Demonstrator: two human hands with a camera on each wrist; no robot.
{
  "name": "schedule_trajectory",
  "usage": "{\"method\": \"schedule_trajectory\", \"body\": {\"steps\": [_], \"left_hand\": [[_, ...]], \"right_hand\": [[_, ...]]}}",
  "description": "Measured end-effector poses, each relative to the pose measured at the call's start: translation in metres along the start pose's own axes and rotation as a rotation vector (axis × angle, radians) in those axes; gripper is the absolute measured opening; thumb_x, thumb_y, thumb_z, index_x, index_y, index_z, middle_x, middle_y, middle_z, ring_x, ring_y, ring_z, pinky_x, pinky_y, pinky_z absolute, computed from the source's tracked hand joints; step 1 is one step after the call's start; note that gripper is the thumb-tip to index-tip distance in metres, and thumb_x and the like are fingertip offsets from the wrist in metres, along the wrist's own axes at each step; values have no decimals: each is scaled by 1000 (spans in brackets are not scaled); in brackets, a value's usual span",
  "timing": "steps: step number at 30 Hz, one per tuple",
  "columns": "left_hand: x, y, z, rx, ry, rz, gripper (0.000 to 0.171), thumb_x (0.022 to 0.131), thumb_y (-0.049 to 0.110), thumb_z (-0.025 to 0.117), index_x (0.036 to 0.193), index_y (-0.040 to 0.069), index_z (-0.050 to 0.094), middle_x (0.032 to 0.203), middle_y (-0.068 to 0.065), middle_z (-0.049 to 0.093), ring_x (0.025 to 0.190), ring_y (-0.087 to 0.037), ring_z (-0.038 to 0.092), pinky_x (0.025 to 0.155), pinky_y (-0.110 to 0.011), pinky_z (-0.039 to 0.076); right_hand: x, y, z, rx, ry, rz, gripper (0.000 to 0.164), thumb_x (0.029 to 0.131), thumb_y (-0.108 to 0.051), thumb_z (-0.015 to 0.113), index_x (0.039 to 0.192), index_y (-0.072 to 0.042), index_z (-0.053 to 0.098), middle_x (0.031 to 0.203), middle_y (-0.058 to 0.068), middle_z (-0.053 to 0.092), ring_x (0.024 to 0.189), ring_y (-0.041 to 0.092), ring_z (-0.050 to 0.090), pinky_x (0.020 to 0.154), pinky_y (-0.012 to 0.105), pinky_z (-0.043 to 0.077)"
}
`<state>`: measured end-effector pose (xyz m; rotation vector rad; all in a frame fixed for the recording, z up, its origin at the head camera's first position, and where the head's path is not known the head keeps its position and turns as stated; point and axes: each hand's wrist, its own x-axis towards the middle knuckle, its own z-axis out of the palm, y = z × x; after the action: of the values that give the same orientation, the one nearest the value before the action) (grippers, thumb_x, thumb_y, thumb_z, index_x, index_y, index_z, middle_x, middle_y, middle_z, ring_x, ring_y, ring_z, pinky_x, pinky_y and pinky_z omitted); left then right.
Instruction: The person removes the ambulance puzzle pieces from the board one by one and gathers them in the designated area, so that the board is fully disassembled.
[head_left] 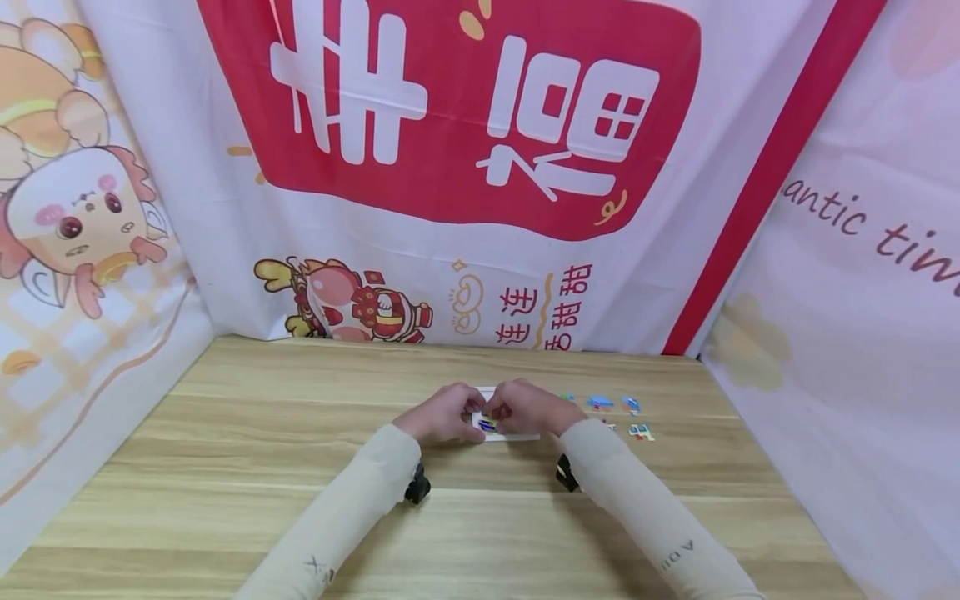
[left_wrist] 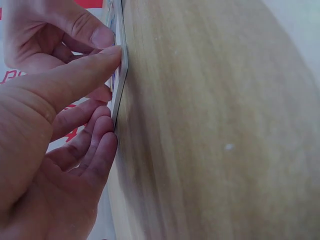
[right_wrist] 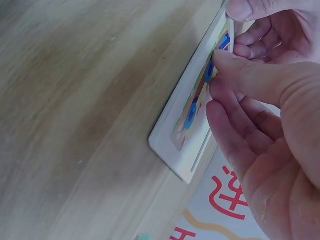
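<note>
A white puzzle board [right_wrist: 167,132] with a coloured picture in its recess lies flat on the table. My left hand [head_left: 448,414] grips its left end, the thumb on the top face and the fingers along the edge. Over the board, my right hand [head_left: 531,405] pinches a small puzzle piece between thumb and forefinger, down against the recess. Fingers hide most of this piece. A blue part [right_wrist: 191,114] of the picture shows below the right fingers in the right wrist view. The two hands are close together, nearly touching.
Several loose puzzle pieces lie right of the board, among them a blue one [head_left: 600,402], another blue one [head_left: 632,405] and a white-and-blue one [head_left: 641,431]. Behind the wooden table [head_left: 495,517] hangs a printed cloth [head_left: 465,250]; more cloth hangs at both sides.
</note>
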<state>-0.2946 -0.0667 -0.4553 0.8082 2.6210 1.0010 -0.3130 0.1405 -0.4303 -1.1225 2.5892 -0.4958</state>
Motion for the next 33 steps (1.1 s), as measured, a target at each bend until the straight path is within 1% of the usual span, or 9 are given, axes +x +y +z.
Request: {"method": "schedule_trajectory", "body": {"steps": [4,9,12,16,20,26,33], "left_hand": [[-1,0,0,-6,7,5,45,84,12,89,123,0,71,117,-13,72,110,-26,65,104,-45,55],[-1,0,1,-5,8,-6,45,84,14,89,123,1,71,118,-12,73,113,-26,66,106,-45,54],[0,0,1,-5,4,-7,45,85,14,89,124,1,70,118,-12,73,113,-26,66,106,-46,54],[-1,1,1,-6,8,-17,46,84,15,90,123,1,70,118,-12,73,112,-26,67,106,-45,54],[0,0,1,-3,17,-25,47,83,17,90,123,2,70,117,-11,73,111,-25,67,106,-45,55],[1,-1,1,-12,8,-31,48,83,16,90,124,1,70,119,-10,72,112,-24,66,106,-43,55],[0,0,2,-7,14,-28,48,83,15,91,124,0,70,118,-11,72,111,-24,66,105,-44,55]], "right_hand": [[3,-3,2,-17,2,8,28,89,6,76,112,-10,82,98,4,76,80,10,58,75,25,54],[7,-3,5,-29,8,51,27,90,4,78,115,-9,81,106,2,79,91,11,67,85,26,60],[8,-4,6,-36,16,62,26,90,3,79,114,-8,80,107,3,79,95,12,69,89,28,61],[8,-4,7,-52,43,42,23,89,5,80,109,-7,80,103,3,78,91,13,67,86,29,61],[8,-2,8,-56,69,47,22,89,4,80,108,-7,79,102,2,75,90,11,64,83,29,59],[2,-2,9,18,82,83,24,90,1,80,111,-8,76,105,2,75,94,12,66,88,31,60],[-4,1,10,63,116,44,23,91,1,79,112,-7,74,102,4,76,93,15,69,86,31,61]]}}
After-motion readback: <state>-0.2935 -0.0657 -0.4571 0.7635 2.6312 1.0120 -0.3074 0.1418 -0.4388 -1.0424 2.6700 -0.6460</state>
